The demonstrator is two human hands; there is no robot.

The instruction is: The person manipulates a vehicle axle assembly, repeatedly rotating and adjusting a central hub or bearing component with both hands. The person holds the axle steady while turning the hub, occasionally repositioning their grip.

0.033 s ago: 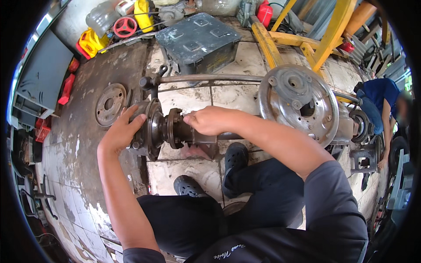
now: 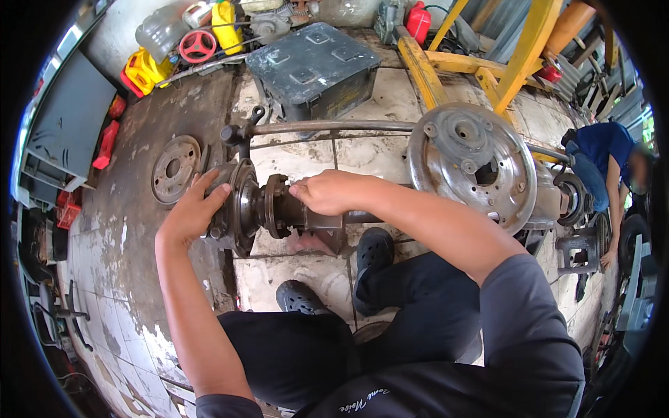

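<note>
A greasy steel axle point(image 2: 325, 220) lies crosswise in front of my legs, with a round wheel hub point(image 2: 244, 207) at its left end. My left hand point(image 2: 194, 212) is laid round the outer end of this hub, thumb apart from the fingers. Right of the hub sits a bolted flange point(image 2: 279, 205). My right hand point(image 2: 326, 192) is closed over the axle just right of that flange, its fingertips partly hidden. A long steel rod point(image 2: 334, 126) runs behind the axle. At the right, a large round backing plate point(image 2: 512, 177) stands on the axle.
A flat metal disc point(image 2: 175, 169) lies on the floor at left. Beyond the rod is a dark lidded box point(image 2: 313, 66). A yellow steel frame point(image 2: 425, 73) stands at far right. Another person point(image 2: 605, 157) bends over at right, a hand near a metal part point(image 2: 578, 252).
</note>
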